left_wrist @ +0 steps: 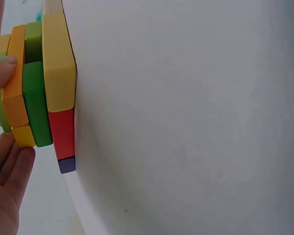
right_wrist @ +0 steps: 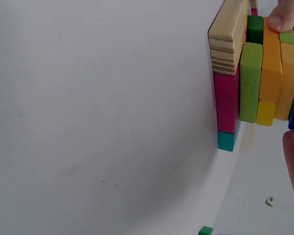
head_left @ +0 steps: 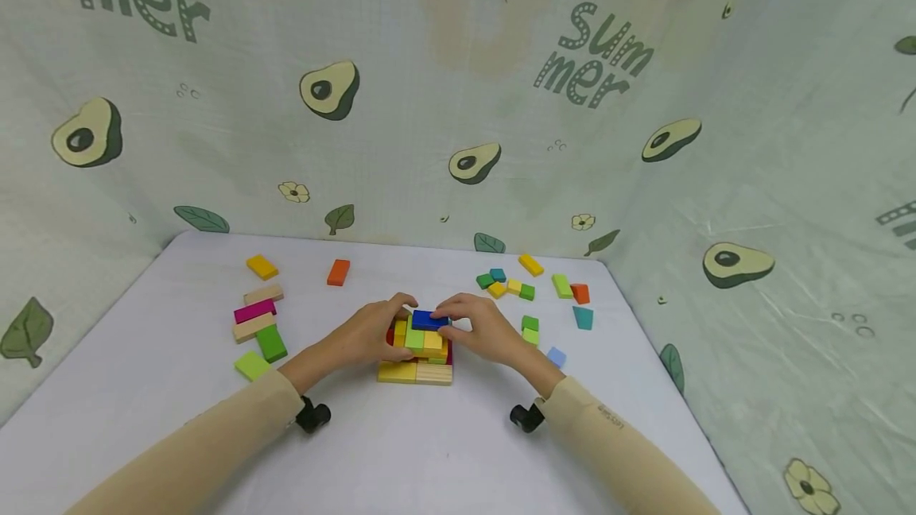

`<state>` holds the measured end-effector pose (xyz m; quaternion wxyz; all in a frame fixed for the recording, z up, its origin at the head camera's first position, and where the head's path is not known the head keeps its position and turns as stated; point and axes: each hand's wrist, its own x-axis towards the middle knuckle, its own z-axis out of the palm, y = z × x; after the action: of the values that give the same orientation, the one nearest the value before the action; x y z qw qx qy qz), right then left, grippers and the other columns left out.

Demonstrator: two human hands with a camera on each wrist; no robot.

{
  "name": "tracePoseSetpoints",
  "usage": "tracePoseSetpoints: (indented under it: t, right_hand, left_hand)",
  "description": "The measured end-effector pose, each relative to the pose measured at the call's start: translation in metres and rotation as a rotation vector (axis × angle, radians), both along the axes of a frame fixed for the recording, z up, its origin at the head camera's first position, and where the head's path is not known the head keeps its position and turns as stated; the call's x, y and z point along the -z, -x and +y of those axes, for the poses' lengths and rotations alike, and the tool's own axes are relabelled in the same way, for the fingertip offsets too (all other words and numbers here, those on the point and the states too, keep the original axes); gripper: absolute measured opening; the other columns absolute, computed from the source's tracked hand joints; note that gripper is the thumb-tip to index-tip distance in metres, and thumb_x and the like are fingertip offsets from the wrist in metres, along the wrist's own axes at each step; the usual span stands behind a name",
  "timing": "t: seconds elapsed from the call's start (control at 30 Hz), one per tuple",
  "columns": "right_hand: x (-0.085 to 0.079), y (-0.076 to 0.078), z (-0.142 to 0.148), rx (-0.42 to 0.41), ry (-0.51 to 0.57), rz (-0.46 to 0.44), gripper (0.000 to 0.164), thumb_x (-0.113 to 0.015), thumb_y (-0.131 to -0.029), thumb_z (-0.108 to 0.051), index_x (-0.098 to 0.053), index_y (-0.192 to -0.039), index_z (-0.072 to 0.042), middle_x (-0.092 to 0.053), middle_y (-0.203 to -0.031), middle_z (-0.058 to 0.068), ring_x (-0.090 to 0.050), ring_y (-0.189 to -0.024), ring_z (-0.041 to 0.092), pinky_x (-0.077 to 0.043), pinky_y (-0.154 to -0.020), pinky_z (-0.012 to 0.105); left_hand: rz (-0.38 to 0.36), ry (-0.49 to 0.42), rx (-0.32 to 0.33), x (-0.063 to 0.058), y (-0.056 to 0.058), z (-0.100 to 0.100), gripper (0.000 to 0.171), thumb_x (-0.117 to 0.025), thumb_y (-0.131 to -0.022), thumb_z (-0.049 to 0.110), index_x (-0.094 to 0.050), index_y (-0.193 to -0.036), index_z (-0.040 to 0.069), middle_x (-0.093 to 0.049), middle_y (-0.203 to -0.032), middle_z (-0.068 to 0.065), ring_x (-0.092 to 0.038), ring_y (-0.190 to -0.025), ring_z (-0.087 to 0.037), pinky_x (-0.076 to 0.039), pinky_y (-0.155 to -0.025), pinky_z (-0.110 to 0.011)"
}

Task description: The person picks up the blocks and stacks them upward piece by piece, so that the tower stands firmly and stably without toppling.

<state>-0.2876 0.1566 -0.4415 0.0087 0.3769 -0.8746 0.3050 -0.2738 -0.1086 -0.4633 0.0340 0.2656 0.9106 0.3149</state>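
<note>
Right hand (head_left: 483,327) pinches blue block (head_left: 425,322) (cloth (head_left: 401,149) reads "summer").

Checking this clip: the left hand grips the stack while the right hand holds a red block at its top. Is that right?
Not quite: it is a blue block, not a red one, that the right hand holds at the top of the stack, as the head view shows. The left hand does grip the stack.

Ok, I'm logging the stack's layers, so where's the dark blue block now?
In the head view, the dark blue block is near the middle, on top of the stack, with the right hand pinching its right end.
</note>
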Motion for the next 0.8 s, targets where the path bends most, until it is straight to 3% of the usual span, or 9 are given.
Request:
tracePoseSetpoints:
  t: [0.23,0.5,0.8]
  right_hand:
    - [0.0039,-0.002,0.0013,0.008,0.043,-0.056,0.028,-0.073,-0.103,-0.015,-0.076,-0.13,-0.013,-0.073,-0.126,0.004,-0.072,-0.11,0.019,-0.061,-0.098,0.037]
    - [0.007,-0.0018,-0.0042,0.029,0.067,-0.041,0.028,-0.074,-0.101,-0.014,-0.074,-0.129,-0.011,-0.075,-0.123,0.004,-0.071,-0.105,0.014,-0.061,-0.095,0.03]
    - [0.0062,-0.0023,-0.0057,0.04,0.085,-0.063,0.029,-0.074,-0.102,-0.013,-0.074,-0.131,-0.011,-0.074,-0.127,0.003,-0.072,-0.111,0.016,-0.06,-0.097,0.029]
  left_hand:
    - [0.011,0.011,-0.002,-0.0014,-0.0017,0.0008,0.079,-0.093,-0.084,0.033,-0.048,-0.146,0.015,-0.072,-0.13,-0.009,-0.066,-0.116,-0.027,-0.055,-0.107,-0.051]
    - [0.044,-0.004,0.018,0.0005,-0.0038,-0.0015,0.073,-0.092,-0.085,0.032,-0.051,-0.143,0.018,-0.072,-0.128,-0.008,-0.065,-0.112,-0.024,-0.056,-0.104,-0.05]
    - [0.054,0.008,0.026,0.0007,-0.0031,-0.0026,0.071,-0.091,-0.086,0.034,-0.052,-0.144,0.022,-0.071,-0.126,-0.004,-0.062,-0.108,-0.02,-0.058,-0.1,-0.046]
